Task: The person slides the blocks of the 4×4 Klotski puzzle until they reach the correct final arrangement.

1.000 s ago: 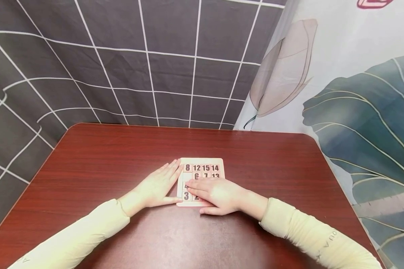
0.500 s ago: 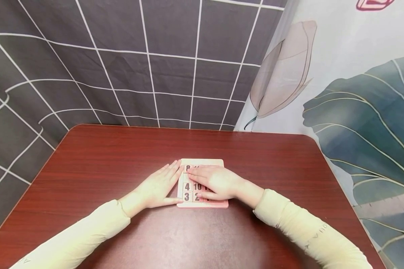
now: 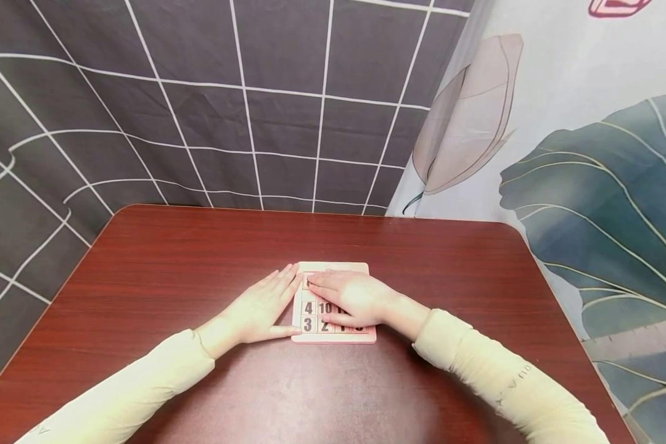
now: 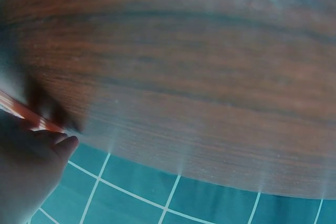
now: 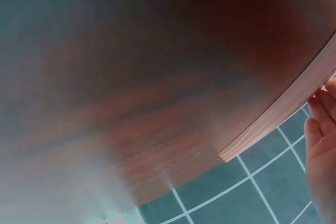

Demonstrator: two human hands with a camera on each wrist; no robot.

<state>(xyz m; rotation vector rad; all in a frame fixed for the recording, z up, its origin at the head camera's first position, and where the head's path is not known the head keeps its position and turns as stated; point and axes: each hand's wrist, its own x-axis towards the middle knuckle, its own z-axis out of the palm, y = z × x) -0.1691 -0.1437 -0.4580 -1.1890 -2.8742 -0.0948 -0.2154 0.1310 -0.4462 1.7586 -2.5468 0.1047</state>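
A number sliding puzzle (image 3: pixel 333 267) with a pale frame lies flat on the table in the head view. My left hand (image 3: pixel 255 311) touches its left side, fingertips by the upper left corner and thumb by the lower left one. Across the upper tiles rests my right hand (image 3: pixel 361 299), its fingers straight and pointing left. That hand hides most of the top two rows. Tiles 4, 10, 3 and 2 show below it. In the right wrist view, the puzzle's side (image 5: pixel 283 114) runs up to my fingers (image 5: pixel 321 109). The left wrist view shows part of my left hand (image 4: pixel 31 161) at the puzzle's edge.
The dark red wooden table (image 3: pixel 200 246) extends around the puzzle. A grey curtain with white grid lines (image 3: pixel 283 123) hangs behind it. To the right hangs a white curtain with large leaf prints (image 3: pixel 599 185).
My right hand has moved from the lower tiles up to the upper rows, and its fingertips now cover part of the top left tile. That tile appears slightly lower. My left hand has stayed.
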